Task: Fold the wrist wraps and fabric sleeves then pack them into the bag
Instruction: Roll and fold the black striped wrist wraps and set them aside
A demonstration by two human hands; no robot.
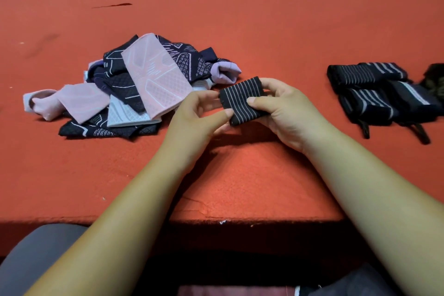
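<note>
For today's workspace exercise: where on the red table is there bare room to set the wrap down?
Bare table lies between the sleeve pile and the folded wraps, along the near edge, and far behind both. Those heaps are crowded.

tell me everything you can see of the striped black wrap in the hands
The black elastic-looking wrist wrap with thin pale stripes is folded into a compact rectangle, tilted, and held above the red felt-like tabletop. The left hand pinches its near left corner; the right hand grips its right side, thumb on top. Only the hands touch it.
</note>
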